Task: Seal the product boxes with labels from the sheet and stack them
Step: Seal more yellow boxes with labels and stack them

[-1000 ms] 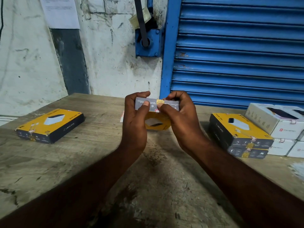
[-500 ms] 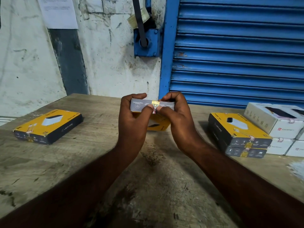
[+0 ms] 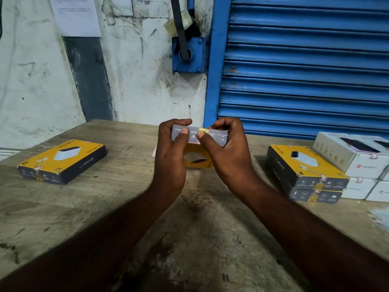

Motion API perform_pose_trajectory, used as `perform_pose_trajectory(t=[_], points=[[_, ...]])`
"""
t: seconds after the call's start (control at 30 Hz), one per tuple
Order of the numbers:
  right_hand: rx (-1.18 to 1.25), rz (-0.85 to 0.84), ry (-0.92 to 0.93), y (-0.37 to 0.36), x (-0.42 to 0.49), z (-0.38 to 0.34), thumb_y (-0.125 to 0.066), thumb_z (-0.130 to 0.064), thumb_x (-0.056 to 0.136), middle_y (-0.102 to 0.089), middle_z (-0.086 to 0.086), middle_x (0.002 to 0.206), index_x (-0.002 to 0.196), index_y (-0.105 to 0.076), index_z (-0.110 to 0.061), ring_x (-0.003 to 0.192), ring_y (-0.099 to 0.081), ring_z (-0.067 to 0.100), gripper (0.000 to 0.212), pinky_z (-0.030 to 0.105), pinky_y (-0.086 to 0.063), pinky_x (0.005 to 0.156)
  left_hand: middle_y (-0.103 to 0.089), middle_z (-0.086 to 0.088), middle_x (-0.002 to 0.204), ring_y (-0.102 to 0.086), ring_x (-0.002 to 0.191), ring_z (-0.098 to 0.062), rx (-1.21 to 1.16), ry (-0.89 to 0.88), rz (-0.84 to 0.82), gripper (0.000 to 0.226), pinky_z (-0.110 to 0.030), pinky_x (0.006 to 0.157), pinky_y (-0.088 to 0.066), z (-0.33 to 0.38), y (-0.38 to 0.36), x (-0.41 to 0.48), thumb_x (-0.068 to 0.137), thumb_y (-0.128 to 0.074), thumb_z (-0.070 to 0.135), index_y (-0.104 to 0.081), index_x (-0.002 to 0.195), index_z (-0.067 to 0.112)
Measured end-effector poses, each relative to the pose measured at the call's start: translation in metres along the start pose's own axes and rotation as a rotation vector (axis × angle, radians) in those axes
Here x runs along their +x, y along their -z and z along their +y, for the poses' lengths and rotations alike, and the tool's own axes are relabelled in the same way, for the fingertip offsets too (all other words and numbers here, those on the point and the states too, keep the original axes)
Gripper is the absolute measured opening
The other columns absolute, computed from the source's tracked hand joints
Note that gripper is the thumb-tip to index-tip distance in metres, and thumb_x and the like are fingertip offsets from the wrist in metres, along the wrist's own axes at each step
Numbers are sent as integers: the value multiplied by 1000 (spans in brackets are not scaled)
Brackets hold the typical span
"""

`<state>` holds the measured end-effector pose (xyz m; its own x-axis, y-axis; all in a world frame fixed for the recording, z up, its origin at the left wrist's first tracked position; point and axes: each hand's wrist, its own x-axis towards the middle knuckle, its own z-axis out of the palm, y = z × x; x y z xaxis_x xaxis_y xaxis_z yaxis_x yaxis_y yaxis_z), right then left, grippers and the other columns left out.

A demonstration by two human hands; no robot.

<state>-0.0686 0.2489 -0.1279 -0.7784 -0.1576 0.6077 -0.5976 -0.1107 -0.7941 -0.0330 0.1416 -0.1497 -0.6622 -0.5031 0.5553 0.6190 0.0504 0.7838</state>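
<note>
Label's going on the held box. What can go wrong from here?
1. The small gold label sits on the dark end of the yellow cardboard box, with the thumbs of the left hand and right hand pressing near it; uneven pressure might leave it creased or lifting.
2. The stack of two yellow boxes stands next to the white cardboard boxes; setting a third on top carelessly might shift it.

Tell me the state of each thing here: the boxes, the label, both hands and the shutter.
held box: off the table, end facing camera
gold label: stuck across its flap edge
left hand: grips held box
right hand: grips it, thumb beside label
single yellow box: flat, labelled
yellow stack: two high, both labelled
shutter: down
</note>
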Motion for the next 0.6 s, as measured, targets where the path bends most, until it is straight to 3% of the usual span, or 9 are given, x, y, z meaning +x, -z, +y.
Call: perform_pose_trajectory(t=[0.13, 0.3, 0.37, 0.5, 0.6], points=[[41, 8, -55, 4, 4, 6, -68, -13, 95, -57, -6, 97, 107, -53, -17, 83, -58, -2, 20, 23, -53, 77, -62, 0, 119, -63, 104, -16, 47, -2, -64, 33, -31, 88, -55, 1, 0, -1, 88, -54, 25, -54, 120, 16], [119, -8, -59, 6, 5, 6, -55, -11, 102, -56, -7, 95, 103, -54, -16, 79, -54, -6, 5, 12, -45, 74, -63, -1, 120, -64, 109, -16, 183, -32, -67, 49, -29, 90, -56, -3, 2, 0, 81, -68, 28, -52, 125, 16], [120, -30, -46, 5, 4, 6, -54, -10, 102, -55, -7, 95, 103, -53, -16, 79, -53, -7, 6, 10, -44, 75, -64, 2, 115, -65, 105, -15, 203, -26, -29, 45, -32, 89, -56, -3, 1, 1, 80, -68, 29, -54, 122, 19], [90, -102, -51, 4, -1, 6, -64, -5, 96, -54, -3, 99, 112, -50, -10, 82, -55, -8, 22, 13, -48, 76, -65, 8, 107, -65, 95, -5, 206, -6, 69, 39, -23, 80, -54, -3, 1, 3, 82, -61, 32, -59, 118, 16], [63, -113, -43, 3, -5, 5, -71, 1, 89, -53, -2, 100, 114, -48, -9, 79, -56, -10, 35, 16, -52, 65, -67, 2, 113, -65, 99, -10, 116, 26, 62, 34, -28, 83, -55, -3, 3, 4, 89, -50, 29, -60, 116, 11]])
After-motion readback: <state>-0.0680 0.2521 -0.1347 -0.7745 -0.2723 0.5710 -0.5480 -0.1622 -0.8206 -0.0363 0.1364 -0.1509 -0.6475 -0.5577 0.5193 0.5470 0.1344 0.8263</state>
